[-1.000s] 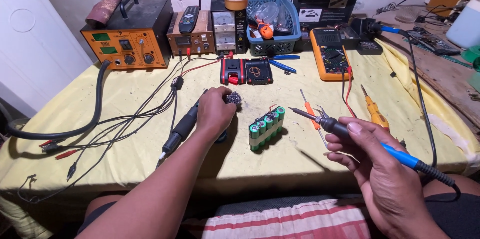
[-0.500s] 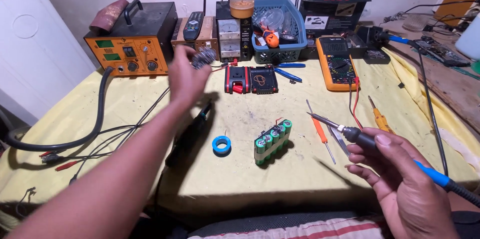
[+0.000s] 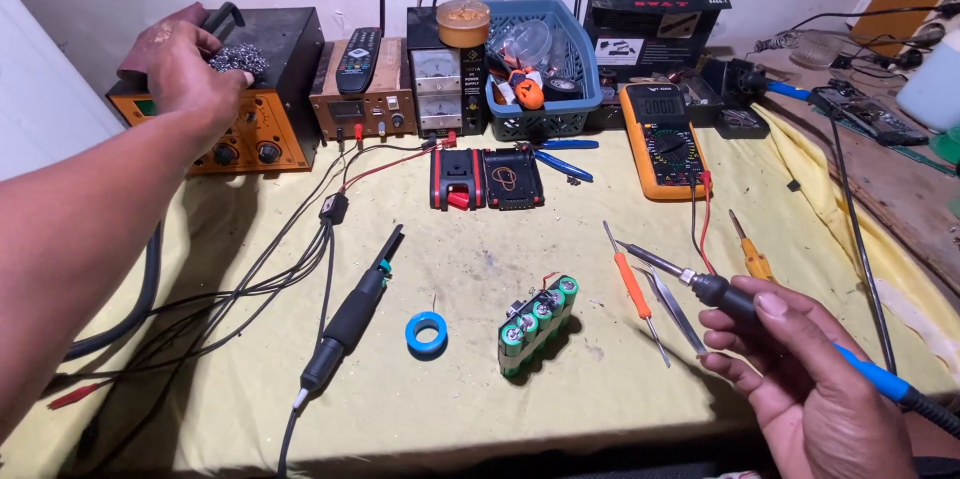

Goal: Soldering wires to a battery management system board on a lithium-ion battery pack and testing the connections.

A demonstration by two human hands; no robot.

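Right hand (image 3: 800,379) nearest us, fingers wrapped round a soldering iron (image 3: 745,299), its tip pointing left toward the green battery pack (image 3: 537,324), which lies flat on the yellow cloth (image 3: 450,409). Just left of the pack, a blue tape ring (image 3: 427,333); further left, a black probe (image 3: 352,314) on its cable. Right of the pack, an orange screwdriver (image 3: 632,284) and tweezers (image 3: 675,307). Beyond the pack, a red-and-black tool base (image 3: 487,179), then an orange multimeter (image 3: 662,139). Far left behind the pack, the left hand (image 3: 185,64) is closed over a wire-wool ball (image 3: 238,61), up on the orange station (image 3: 255,89).
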